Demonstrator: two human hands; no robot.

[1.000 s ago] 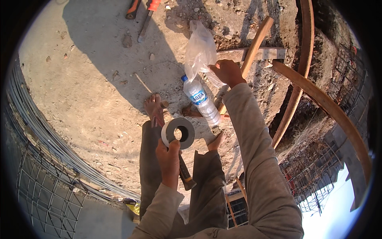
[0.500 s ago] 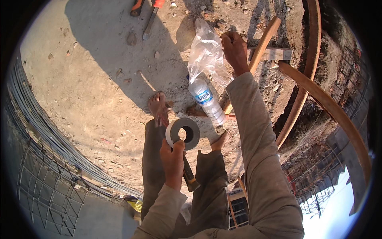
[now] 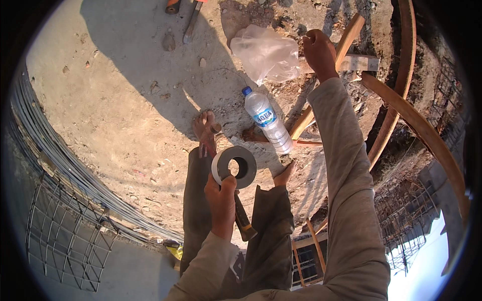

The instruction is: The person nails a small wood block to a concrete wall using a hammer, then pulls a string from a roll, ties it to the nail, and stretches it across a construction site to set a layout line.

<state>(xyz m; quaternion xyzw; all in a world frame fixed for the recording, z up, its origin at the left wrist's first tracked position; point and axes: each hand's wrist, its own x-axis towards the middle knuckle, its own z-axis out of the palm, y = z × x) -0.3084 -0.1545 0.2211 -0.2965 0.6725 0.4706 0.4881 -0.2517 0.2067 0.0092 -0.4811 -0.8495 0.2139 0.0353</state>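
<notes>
My left hand (image 3: pixel 221 200) is closed around a wide roll of grey tape (image 3: pixel 246 173), held above the ground between my knees. A tool handle, dark with a yellowish end (image 3: pixel 245 220), shows just below the roll; its head is hidden. My right hand (image 3: pixel 320 52) is reached out far, fingers pinched together, with a small pale bit at the fingertips that I cannot make out. Beside it, to the left, is a crumpled clear plastic bag (image 3: pixel 266 52); whether they touch is unclear. A clear water bottle (image 3: pixel 268 120) with a blue cap lies nearer, between my feet.
Curved wooden strips (image 3: pixel 401 103) and a straight wooden stick (image 3: pixel 350 37) lie at the right. Two orange-handled tools (image 3: pixel 191 22) sit at the far edge. Bundled steel rods (image 3: pixel 75 175) and a wire mesh (image 3: pixel 65 231) run along the left.
The plastic bag has moved away from over the bottle, uncovering its blue cap. My right hand has shifted right and slightly farther out. My left hand still holds the tape roll.
</notes>
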